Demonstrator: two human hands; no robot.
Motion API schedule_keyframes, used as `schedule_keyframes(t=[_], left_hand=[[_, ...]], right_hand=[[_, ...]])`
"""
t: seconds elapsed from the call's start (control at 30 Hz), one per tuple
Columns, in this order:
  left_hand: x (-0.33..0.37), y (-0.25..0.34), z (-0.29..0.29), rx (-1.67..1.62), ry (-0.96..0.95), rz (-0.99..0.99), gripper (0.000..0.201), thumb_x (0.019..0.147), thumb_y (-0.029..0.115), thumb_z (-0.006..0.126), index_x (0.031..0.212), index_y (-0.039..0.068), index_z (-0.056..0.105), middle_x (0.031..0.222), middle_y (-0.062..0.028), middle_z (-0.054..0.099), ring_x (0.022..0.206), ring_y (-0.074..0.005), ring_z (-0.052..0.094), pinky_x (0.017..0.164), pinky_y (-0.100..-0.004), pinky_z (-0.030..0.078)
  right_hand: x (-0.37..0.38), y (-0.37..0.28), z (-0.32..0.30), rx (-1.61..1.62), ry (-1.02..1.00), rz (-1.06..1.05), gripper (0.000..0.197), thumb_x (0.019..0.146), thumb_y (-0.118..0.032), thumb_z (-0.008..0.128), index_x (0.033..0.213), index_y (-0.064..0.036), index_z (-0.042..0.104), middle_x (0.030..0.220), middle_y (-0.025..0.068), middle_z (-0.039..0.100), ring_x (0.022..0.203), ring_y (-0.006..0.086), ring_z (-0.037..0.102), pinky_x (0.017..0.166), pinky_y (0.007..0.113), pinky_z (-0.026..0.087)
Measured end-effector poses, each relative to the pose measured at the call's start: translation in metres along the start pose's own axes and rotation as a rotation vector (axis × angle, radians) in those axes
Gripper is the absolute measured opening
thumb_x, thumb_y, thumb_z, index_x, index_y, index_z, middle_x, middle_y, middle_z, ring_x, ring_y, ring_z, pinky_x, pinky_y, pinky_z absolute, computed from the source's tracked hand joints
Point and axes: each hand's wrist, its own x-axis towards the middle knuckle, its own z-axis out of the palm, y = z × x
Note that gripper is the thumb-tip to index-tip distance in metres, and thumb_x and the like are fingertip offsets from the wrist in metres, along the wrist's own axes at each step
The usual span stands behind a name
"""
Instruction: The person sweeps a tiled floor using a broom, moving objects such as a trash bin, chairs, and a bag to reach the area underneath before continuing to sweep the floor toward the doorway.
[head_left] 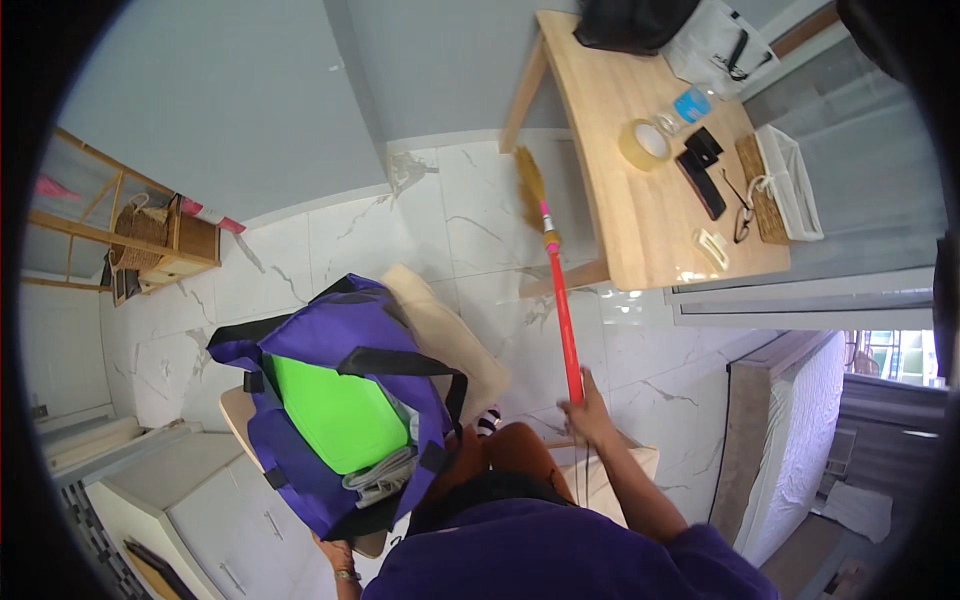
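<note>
My right hand [590, 412] is closed round the red handle of a broom [565, 325]. The broom slants away from me, its yellow-brown bristles near the floor beside a table leg. My left hand [335, 550] is low at the left, by the near edge of a large purple bag [280, 450] with black straps; its fingers are hidden there. The bag stands gaping on a wooden seat [236, 415]. Inside it show a bright green flat item [335, 410] and a folded grey-white bundle [383, 478].
A wooden table [620, 230] at the far right bears a tape roll [644, 145], a plastic bottle [685, 108], glasses [742, 215] and a lined basket [780, 185]. A beige cushion-like piece [445, 335] lies beyond the bag. A mattress [790, 440] stands at right, white cabinets [230, 510] at left.
</note>
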Motion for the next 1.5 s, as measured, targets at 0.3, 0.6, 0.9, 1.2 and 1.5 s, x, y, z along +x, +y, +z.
schedule_keyframes(t=[0.3,0.6,0.9,1.2,1.5], left_hand=[[-0.026,0.024,0.037,0.146,0.064,-0.353,0.041,0.073,0.011,0.051,0.111,-0.002,0.04,0.095,-0.013,0.053,0.087,-0.0209,0.051,0.079,-0.0316,0.041],[-0.003,0.07,0.146,0.151,0.063,-0.445,0.041,0.073,0.011,0.052,0.11,-0.002,0.04,0.095,-0.0129,0.053,0.087,-0.0208,0.051,0.079,-0.0316,0.041],[0.011,0.099,0.185,0.121,0.042,-0.485,0.041,0.073,0.011,0.052,0.11,-0.002,0.04,0.095,-0.0127,0.054,0.087,-0.0206,0.051,0.079,-0.0316,0.042],[0.029,0.093,0.19,0.14,0.053,-0.531,0.041,0.073,0.012,0.053,0.11,-0.001,0.04,0.095,-0.0126,0.054,0.087,-0.0205,0.051,0.079,-0.0315,0.042],[0.026,0.079,0.164,0.152,0.085,-0.548,0.041,0.072,0.012,0.054,0.109,-0.001,0.041,0.095,-0.0124,0.054,0.087,-0.0203,0.052,0.079,-0.0315,0.042]], right_hand=[[0.268,-0.062,0.128,0.914,-0.525,0.567,0.01,0.073,-0.001,0.046,0.069,-0.0076,0.04,0.047,0.0015,0.036,0.034,0.0115,0.038,0.028,0.024,0.029],[0.282,-0.155,0.142,0.834,-1.193,0.33,0.013,0.074,-0.005,0.052,0.079,-0.0053,0.041,0.049,-0.0015,0.039,0.034,0.0063,0.036,0.029,0.02,0.029],[0.153,-0.251,-0.071,0.405,-0.607,0.651,0.056,0.077,-0.001,0.052,0.126,-0.0132,0.03,0.059,-0.0005,0.043,0.04,0.0072,0.04,0.033,0.021,0.034],[0.496,-0.161,0.088,0.505,-0.542,0.346,0.009,0.071,-0.002,0.048,0.064,-0.0059,0.043,0.047,0.0048,0.042,0.037,0.0154,0.043,0.029,0.027,0.031],[0.467,-0.202,0.106,-0.694,-1.013,0.048,0.041,0.066,-0.003,0.051,0.105,-0.0053,0.039,0.053,0.0074,0.044,0.038,0.0178,0.044,0.029,0.03,0.032]])
